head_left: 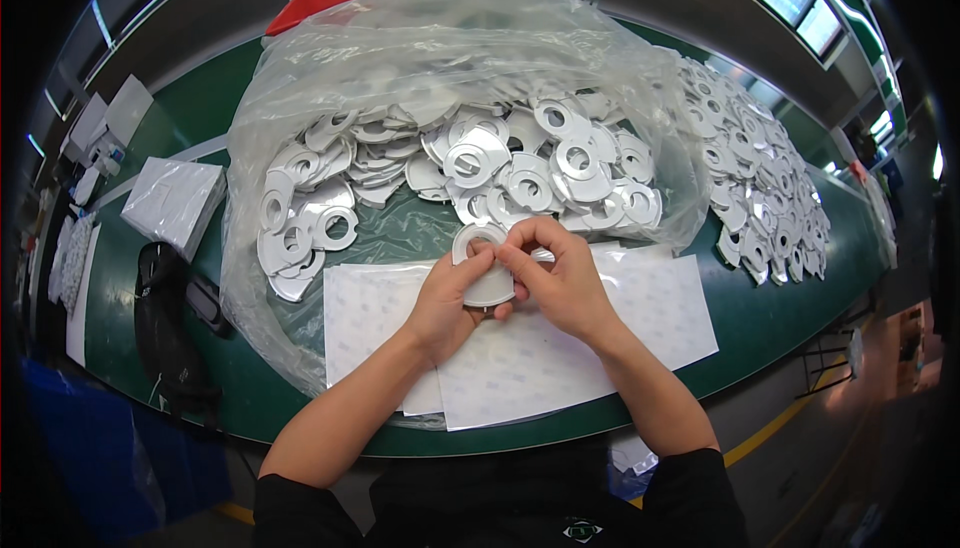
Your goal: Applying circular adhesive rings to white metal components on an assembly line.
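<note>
My left hand (447,300) is closed around a flat white plastic part (488,290) with a round hole near its far end. Its thumb lies on the part's face beside the hole. From the other side my right hand (556,278) pinches at the part's right edge with thumb and forefinger; whether something small sits between those fingertips is too fine to make out. Both hands are over white sheets (560,368) with a faint printed pattern, which lie at the table's near edge. Just beyond, similar white parts (478,158) are heaped in a large clear plastic bag.
Another pile of the white parts (755,168) covers the table's right side. On the left are a wrapped white stack (175,198), a black pouch (170,328) and a dark phone-like object (207,305). A red tray-like object (335,0) stands behind the clear bag (400,43) on the green table (270,393).
</note>
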`<state>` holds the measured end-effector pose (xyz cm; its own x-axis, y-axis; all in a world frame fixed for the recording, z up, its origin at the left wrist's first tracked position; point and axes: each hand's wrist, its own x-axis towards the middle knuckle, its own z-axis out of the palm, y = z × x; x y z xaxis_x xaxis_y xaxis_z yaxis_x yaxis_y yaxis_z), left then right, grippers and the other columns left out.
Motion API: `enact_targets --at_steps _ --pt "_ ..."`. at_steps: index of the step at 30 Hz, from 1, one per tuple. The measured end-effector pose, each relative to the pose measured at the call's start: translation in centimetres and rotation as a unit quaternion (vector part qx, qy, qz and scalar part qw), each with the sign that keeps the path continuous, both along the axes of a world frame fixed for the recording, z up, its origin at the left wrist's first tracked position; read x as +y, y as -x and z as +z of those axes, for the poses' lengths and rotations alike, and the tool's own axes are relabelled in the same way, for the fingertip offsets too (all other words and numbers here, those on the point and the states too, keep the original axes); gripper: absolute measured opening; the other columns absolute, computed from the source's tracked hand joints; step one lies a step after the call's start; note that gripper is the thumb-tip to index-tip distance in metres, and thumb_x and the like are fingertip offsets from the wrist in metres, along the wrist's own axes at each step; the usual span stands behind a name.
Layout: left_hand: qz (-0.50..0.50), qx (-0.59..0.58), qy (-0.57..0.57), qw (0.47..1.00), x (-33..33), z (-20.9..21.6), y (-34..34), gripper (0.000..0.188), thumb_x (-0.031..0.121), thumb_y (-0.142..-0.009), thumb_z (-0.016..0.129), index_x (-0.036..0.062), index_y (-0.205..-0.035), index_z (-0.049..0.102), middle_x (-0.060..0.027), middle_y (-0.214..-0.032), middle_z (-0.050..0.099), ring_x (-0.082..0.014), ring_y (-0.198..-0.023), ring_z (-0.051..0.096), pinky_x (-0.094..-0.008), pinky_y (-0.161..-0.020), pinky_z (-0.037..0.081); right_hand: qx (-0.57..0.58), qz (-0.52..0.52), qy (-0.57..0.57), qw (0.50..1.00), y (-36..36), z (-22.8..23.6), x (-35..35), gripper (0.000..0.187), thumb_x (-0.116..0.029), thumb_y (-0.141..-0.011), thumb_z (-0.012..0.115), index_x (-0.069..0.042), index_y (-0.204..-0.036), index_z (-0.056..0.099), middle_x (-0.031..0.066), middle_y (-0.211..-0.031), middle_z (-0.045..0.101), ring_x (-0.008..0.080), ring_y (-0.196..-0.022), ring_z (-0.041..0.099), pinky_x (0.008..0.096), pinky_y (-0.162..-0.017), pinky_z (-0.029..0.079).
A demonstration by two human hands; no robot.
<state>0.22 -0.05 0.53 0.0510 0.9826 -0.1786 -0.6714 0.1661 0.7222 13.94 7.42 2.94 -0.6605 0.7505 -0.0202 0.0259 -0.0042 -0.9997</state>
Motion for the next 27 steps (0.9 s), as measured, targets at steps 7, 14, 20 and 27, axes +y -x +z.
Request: enact_targets --at_steps 7,14,20,27 --pt "0.029 -0.013 0.019 0.999 -0.3 0.0 -0.1 0.022 0.016 -0.092 0.042 0.0059 -0.111 0.047 -0.0102 -0.094 0.059 -0.0174 -0.078 0.061 -0.0271 -0.057 0.045 0.007 -0.055 -0.162 0.985 0.4 0.1 -0.1 0.015 -0.008 -0.084 0.063 0.003 -0.093 0.062 0.0059 -0.084 0.058 0.0075 -0.055 0.055 0.0202 -0.048 0.045" --pt "0.027 0.044 -0.001 0.999 -0.3 0.1 -0.5 0.03 0.018 -0.092 0.044 0.0055 -0.119 0.042 -0.0107 -0.092 0.058 -0.0178 -0.075 0.06 -0.0275 -0.055 0.045 0.004 -0.038 -0.001 0.999 -0.2 0.0 0.5 0.021 -0.006 -0.082 0.062 0.007 -0.097 0.064 0.0085 -0.074 0.062 0.0093 -0.056 0.057 0.0216 -0.049 0.045" --pt "0.008 0.099 -0.03 0.995 -0.3 -0.4 -0.7 0.038 0.019 -0.092 0.045 0.0094 -0.128 0.035 -0.0114 -0.09 0.057 -0.0176 -0.072 0.058 -0.0265 -0.054 0.043 0.017 -0.06 0.013 0.998 -0.1 0.4 0.2 0.016 -0.006 -0.08 0.061 0.007 -0.088 0.063 0.0071 -0.068 0.061 0.0085 -0.049 0.055 0.022 -0.042 0.043" --pt "-0.014 0.135 -0.044 0.99 -0.7 0.0 -0.9 0.058 0.053 -0.096 0.024 0.0122 -0.138 0.023 -0.0125 -0.093 0.056 -0.0171 -0.071 0.058 -0.0241 -0.051 0.041 0.0 -0.079 -0.018 0.997 0.0 0.2 0.0 0.017 -0.01 -0.081 0.064 0.002 -0.071 0.057 0.0077 -0.063 0.063 0.0089 -0.044 0.056 0.0216 -0.037 0.04"
